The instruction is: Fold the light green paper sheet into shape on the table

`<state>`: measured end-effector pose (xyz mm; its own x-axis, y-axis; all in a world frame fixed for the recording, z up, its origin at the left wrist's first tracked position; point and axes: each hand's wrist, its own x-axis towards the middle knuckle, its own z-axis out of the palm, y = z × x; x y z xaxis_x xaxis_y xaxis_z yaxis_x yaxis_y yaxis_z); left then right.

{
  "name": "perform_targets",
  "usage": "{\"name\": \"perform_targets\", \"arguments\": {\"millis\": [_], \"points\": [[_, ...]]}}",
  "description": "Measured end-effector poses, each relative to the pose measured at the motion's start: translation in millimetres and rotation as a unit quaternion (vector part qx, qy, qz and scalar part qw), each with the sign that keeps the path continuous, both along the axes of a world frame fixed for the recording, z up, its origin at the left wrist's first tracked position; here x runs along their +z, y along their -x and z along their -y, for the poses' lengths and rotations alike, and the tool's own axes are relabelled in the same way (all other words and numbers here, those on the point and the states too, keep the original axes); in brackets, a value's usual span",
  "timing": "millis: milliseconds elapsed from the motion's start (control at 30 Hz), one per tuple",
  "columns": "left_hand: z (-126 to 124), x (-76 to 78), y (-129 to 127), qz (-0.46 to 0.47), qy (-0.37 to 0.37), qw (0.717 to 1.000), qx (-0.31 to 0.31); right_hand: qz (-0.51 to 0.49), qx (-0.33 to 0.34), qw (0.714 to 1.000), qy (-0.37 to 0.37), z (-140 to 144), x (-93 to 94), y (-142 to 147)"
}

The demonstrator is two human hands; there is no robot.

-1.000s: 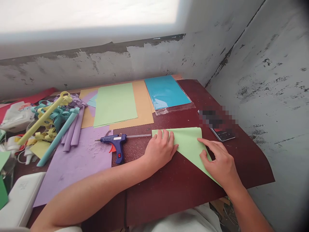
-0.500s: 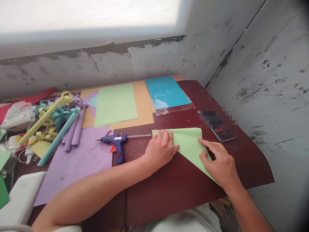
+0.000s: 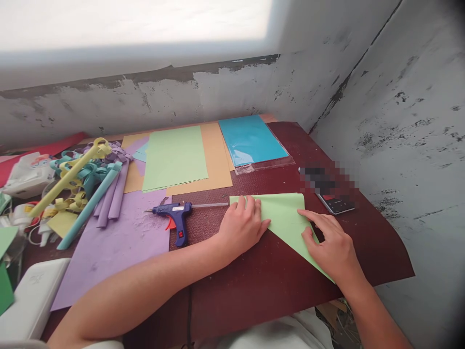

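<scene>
both hands flat on the green paper
left hand presses at nine o'clock, right hand at four, fingers spread.

Single head-worn view, looking forward and steeply down from above the near edge of the dark red table. The camera sits close to the work surface (forearms enter from the bottom edge), with the left hand and right hand near centre. The far wall fills the upper frame; a side wall closes the right.
</scene>
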<state>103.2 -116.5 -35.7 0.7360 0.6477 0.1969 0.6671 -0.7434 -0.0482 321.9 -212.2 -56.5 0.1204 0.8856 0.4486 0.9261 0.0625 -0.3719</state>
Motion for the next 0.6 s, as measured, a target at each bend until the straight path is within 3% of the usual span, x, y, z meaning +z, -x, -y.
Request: {"name": "perform_targets", "arguments": {"millis": [133,300,500,600], "points": [[-4,-0.3,-1,-0.004,0.023,0.999,-0.036,0.004,0.034,0.998,0.052,-5,11.3,-6],[-4,-1.8,-1,-0.013,0.02,0.999,-0.039,0.103,0.061,0.985,0.126,-22,29.5,-10],[-4,-1.2,-2,-0.011,0.012,0.999,-0.042,0.263,0.097,0.955,0.097,-53,37.6,5],[-3,0.0,-1,-0.019,0.002,0.999,-0.045,0.27,0.147,0.946,0.1,-65,33.2,10]]}}
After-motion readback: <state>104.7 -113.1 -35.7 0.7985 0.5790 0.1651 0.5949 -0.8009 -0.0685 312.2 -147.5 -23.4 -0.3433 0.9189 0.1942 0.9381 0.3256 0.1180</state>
